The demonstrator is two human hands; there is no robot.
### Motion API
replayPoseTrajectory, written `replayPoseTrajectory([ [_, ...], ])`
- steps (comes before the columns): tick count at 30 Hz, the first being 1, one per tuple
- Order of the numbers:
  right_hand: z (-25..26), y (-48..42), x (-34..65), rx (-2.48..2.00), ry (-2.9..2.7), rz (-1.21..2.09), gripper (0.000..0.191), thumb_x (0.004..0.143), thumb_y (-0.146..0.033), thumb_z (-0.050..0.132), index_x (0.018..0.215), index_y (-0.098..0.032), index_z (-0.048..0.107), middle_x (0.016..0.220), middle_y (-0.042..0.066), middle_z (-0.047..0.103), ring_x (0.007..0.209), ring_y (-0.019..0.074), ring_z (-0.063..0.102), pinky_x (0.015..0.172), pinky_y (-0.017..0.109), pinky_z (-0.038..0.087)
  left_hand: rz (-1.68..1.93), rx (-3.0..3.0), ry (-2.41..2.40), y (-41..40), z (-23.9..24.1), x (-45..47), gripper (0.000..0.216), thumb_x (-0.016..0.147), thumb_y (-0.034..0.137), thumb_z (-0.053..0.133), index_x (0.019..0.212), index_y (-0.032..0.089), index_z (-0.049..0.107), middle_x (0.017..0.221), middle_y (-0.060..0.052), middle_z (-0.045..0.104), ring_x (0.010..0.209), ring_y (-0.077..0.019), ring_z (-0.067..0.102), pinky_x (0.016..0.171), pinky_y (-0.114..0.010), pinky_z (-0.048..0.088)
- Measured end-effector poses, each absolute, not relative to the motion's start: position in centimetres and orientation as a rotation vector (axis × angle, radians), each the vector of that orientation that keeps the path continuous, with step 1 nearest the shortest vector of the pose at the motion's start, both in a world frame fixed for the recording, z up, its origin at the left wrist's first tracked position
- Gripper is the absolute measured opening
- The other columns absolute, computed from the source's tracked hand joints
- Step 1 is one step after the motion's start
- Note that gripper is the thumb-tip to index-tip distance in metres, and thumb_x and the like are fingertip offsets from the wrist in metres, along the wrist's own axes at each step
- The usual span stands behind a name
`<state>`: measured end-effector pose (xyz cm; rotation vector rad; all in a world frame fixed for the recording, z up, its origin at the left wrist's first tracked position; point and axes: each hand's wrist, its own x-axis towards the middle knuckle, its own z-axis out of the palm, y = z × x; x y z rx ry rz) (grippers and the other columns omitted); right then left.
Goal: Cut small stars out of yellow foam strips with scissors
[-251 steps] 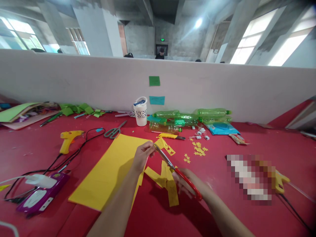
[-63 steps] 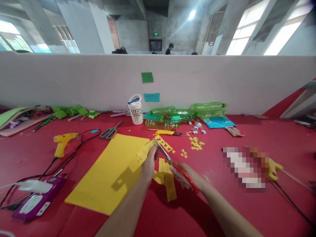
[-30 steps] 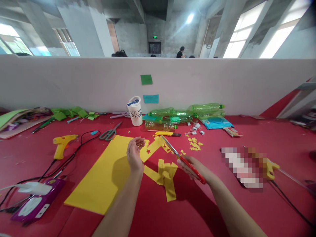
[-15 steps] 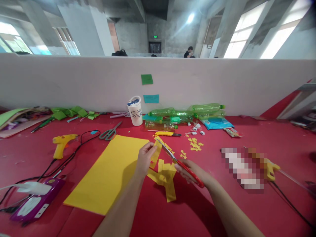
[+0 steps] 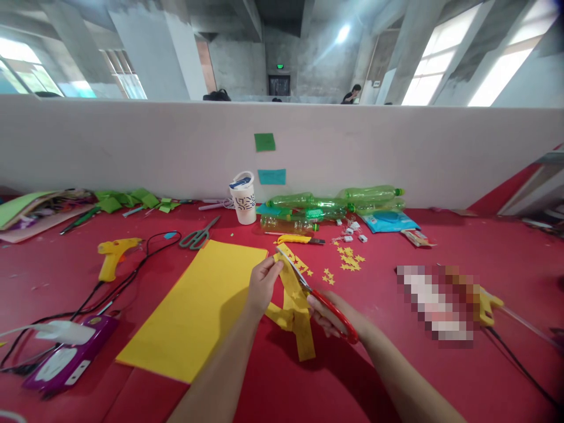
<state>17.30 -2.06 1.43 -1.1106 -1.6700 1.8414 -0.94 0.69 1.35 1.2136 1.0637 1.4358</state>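
Note:
Between thumb and fingers, my left hand pinches a narrow yellow paper strip. My right hand grips red-handled scissors, whose blades point up and left along the strip's right edge; whether they are cutting into it I cannot tell. Below lie more yellow paper strips, crossing one another on the table. Small yellow paper stars are scattered to the right of the blades. A large yellow sheet lies left of my hands, partly under my left forearm.
Behind my hands are a yellow utility knife, green plastic bottles and a white cup. Grey scissors, a yellow glue gun and a purple power strip sit left. Another glue gun lies right.
The scissors' blades have come down closer alongside the strip, and the handles have shifted slightly left. The strip in my left hand has turned its lower end rightward.

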Motion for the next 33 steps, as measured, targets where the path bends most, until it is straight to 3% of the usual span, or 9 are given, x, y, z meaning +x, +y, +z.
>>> replayPoseTrajectory([
  [12, 1.72, -2.18, 16.9, -1.151, -1.674, 1.845, 0.037, 0.081, -0.054, 0.041, 0.069, -0.019, 0.04, 0.046, -0.01, 0.035, 0.03, 0.0027, 0.029, 0.033, 0.016, 0.034, 1.462, 1.216, 1.049, 0.88, 0.84, -1.04, 0.016, 0.076, 0.028, 0.051, 0.076, 0.016, 0.062, 0.06, 0.001, 0.053, 0.057, -0.0125, 0.047, 0.055, -0.022, 0.037],
  [33, 1.83, -2.23, 17.08, -1.174, -1.663, 1.834, 0.037, 0.08, -0.053, 0.043, 0.066, -0.02, 0.038, 0.045, -0.01, 0.033, 0.03, 0.0029, 0.028, 0.033, 0.016, 0.033, 1.463, 1.128, 1.004, 0.75, 0.98, -0.82, 0.015, 0.075, 0.027, 0.053, 0.076, 0.016, 0.063, 0.063, 0.001, 0.059, 0.059, -0.0133, 0.051, 0.057, -0.023, 0.036],
])
